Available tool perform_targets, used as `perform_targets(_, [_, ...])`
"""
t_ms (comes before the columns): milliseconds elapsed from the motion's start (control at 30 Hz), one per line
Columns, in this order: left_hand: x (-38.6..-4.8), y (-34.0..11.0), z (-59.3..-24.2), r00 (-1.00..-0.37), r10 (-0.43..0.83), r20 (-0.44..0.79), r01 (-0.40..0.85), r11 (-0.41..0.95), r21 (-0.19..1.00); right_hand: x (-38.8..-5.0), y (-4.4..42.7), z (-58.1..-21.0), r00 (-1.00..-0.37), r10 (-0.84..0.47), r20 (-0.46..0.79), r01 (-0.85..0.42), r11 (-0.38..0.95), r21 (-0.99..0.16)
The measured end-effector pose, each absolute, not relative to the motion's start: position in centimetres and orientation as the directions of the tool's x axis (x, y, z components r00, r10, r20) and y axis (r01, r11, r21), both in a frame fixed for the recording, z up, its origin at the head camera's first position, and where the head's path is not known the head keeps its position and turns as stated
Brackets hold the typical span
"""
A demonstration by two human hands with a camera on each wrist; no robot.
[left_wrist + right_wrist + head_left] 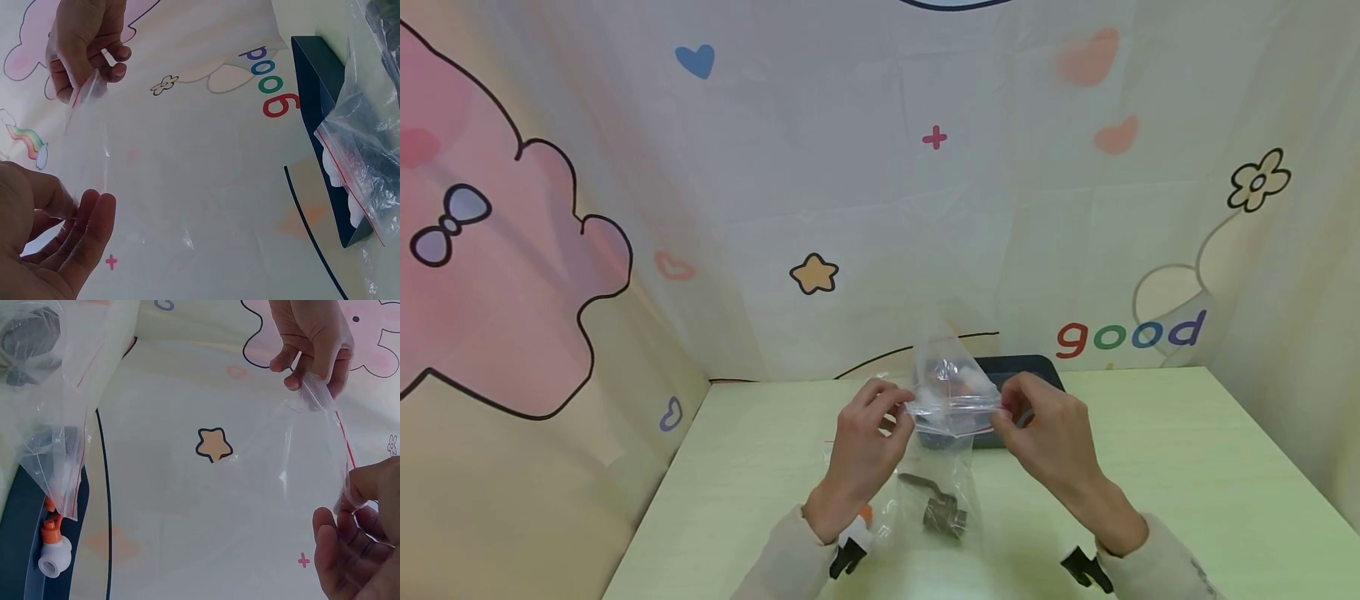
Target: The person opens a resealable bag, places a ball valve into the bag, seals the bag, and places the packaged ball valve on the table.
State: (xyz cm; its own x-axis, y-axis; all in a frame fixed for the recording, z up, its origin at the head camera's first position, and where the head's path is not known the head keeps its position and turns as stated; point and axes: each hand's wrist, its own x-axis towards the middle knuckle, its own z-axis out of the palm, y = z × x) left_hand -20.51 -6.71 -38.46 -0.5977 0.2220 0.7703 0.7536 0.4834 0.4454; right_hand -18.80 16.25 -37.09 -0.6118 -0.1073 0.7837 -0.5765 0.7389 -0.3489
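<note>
A clear zip bag [953, 405] with a red line along its mouth is stretched between my two hands above the table. My left hand [867, 429] pinches one end of its mouth between thumb and fingers. At the opposite end, my right hand [1051, 429] pinches the plastic the same way. The held bag [312, 453] looks flat, with nothing visible inside. Below the hands lies a second clear bag [972, 492], holding a dark metal valve [945, 515] with a lever handle. Its upper part overlaps the tray in the wrist views.
Behind the hands, a dark tray [1033, 365] stands at the table's back edge. White fittings lie in it, one with an orange part [52, 532]. Under my left wrist, a white and orange piece [859, 527] is partly hidden. A printed curtain [865, 183] hangs behind the table.
</note>
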Motion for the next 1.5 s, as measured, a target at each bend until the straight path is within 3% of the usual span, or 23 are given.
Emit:
perform_targets(233, [-20.1,-7.0,-38.2,-0.627,0.244,0.74,0.758,0.412,0.506,-18.6,16.4,-37.2,-0.684,-0.14,0.716,-0.569,0.717,-0.403])
perform_targets(767, [-19.2,-8.1,-37.1,-0.623,0.291,0.726,0.77,0.391,0.504,-17.6,16.0,-37.3,-0.792,-0.342,0.506,-0.592,0.633,-0.499])
perform_targets(1033, [-19.1,-8.5,-37.3,-0.654,0.308,0.692,0.742,0.439,0.506,-17.6,15.9,-37.4,-0.764,-0.523,0.378,-0.645,0.61,-0.46])
perform_targets(1267, [-19.3,-9.0,-37.6,-0.688,0.302,0.66,0.707,0.485,0.514,-19.0,17.0,-36.6,-0.694,-0.516,0.502,-0.713,0.59,-0.38])
perform_targets(1500, [-19.5,-9.5,-37.8,-0.714,0.295,0.635,0.683,0.494,0.538,-21.6,17.9,-35.8,-0.687,-0.507,0.521,-0.69,0.68,-0.247])
